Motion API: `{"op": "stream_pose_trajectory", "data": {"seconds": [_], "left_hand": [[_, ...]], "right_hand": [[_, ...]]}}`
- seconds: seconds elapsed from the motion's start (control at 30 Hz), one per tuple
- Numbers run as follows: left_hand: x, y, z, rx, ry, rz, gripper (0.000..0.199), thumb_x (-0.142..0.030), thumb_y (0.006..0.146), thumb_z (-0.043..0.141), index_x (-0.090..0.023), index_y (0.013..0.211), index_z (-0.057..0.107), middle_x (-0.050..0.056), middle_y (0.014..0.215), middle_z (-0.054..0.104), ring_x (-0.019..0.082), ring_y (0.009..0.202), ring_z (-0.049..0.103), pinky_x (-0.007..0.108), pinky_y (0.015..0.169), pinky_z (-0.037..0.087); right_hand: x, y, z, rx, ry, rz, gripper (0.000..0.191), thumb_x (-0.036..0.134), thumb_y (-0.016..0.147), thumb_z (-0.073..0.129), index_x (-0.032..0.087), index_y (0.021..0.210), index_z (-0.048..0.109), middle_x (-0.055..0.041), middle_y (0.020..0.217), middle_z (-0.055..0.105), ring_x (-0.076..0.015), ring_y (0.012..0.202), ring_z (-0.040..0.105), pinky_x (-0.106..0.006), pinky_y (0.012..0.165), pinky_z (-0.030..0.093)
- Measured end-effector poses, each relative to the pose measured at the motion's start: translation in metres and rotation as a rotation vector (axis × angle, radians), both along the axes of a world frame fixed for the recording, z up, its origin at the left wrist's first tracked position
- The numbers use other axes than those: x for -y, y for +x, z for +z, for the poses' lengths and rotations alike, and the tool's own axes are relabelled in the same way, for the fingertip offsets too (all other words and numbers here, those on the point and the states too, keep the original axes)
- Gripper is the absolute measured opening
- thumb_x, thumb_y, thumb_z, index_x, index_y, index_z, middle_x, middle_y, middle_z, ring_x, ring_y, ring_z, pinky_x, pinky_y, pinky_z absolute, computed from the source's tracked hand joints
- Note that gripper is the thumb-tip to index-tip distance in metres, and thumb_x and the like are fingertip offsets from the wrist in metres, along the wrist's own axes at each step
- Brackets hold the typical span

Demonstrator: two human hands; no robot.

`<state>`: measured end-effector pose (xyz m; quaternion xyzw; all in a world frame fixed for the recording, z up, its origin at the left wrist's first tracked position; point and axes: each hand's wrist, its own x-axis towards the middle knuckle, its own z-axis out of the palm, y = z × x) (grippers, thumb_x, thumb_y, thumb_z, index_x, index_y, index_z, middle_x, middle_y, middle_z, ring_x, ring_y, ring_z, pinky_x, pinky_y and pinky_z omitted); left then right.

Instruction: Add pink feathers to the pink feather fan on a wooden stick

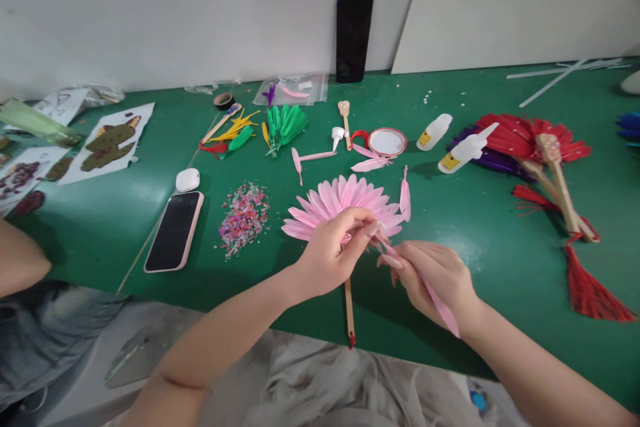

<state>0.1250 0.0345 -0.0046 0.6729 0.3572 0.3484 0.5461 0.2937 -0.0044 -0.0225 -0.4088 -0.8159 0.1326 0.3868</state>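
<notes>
A fan of pink feathers (345,197) with a wooden handle (349,307) lies on the green table, its handle toward the front edge. My left hand (340,247) is over the fan's lower middle, fingers pinched at the base end of a loose pink feather (440,307). That feather runs through my right hand (435,273), whose fingers are closed on it; its tip sticks out below the palm. The two hands' fingertips nearly meet right of the fan's centre. My left hand hides the place where feathers and handle join.
Loose pink feathers (370,163), a round lid (387,142) and glue bottles (463,152) lie beyond the fan. Red fans (530,137) are at right. Coloured flakes (244,217) and a phone (174,232) lie left. Another person's arm (20,257) is at far left.
</notes>
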Motion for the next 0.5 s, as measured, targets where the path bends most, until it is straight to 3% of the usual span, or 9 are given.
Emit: {"op": "stream_pose_trajectory", "data": {"seconds": [0.37,0.5], "left_hand": [[-0.0008,0.0003,-0.0014,0.043,0.001,0.007,0.020,-0.028,0.095,0.039,-0.015,0.097,0.054,0.007,0.091,0.068,0.014,0.082,0.065,0.027,0.075,0.053],[0.0005,-0.0006,-0.0015,-0.006,-0.007,0.029,0.016,-0.030,0.090,0.049,-0.016,0.097,0.054,0.008,0.093,0.067,0.017,0.087,0.065,0.027,0.074,0.053]], "right_hand": [[0.0001,0.0002,0.0016,-0.016,0.018,-0.027,0.021,0.009,0.088,0.044,0.017,0.072,0.055,0.0012,0.052,0.054,-0.0114,0.044,0.051,-0.024,0.049,0.040],[0.0007,-0.0008,0.0029,-0.032,-0.013,-0.058,0.027,0.011,0.089,0.041,0.019,0.066,0.052,0.0016,0.049,0.052,-0.0111,0.042,0.050,-0.025,0.047,0.038]]}}
